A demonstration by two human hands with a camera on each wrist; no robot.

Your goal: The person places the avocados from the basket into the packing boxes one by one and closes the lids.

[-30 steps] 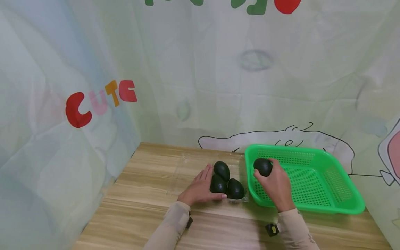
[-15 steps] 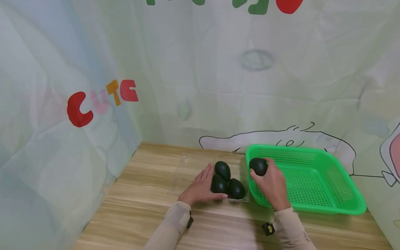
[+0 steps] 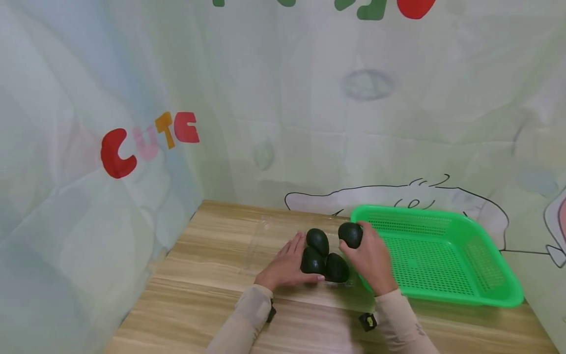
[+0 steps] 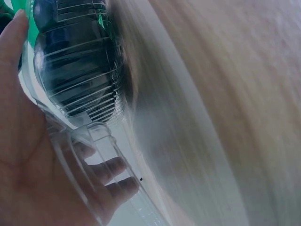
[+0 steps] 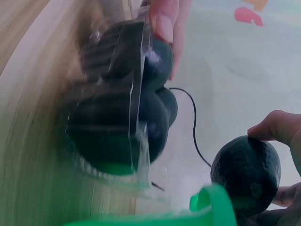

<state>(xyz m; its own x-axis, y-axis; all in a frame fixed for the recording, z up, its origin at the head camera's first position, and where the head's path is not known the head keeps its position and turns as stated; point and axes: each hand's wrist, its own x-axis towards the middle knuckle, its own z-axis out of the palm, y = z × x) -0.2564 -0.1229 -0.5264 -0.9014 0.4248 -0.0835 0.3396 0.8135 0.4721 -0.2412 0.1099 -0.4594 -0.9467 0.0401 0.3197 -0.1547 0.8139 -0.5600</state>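
My right hand (image 3: 372,260) grips a dark green avocado (image 3: 351,235) between thumb and fingers, held up over the right side of a clear plastic clamshell box (image 3: 268,231). Three more avocados sit bunched in the box: one at the back (image 3: 317,241), one at the front left (image 3: 313,261) and one at the front right (image 3: 338,268). My left hand (image 3: 287,265) rests against the box, fingers stretched over its lid side and thumb along the front. In the left wrist view those fingers show through the clear plastic (image 4: 106,136).
A green perforated plastic basket (image 3: 442,290) stands right of the box, its left rim close beside my right hand. Wood-grain table (image 3: 199,295) extends in front. A printed curtain (image 3: 265,98) hangs behind and on the left.
My right hand has carried its avocado leftward from above the green basket to above the clear box. My left hand stays in place against the box.
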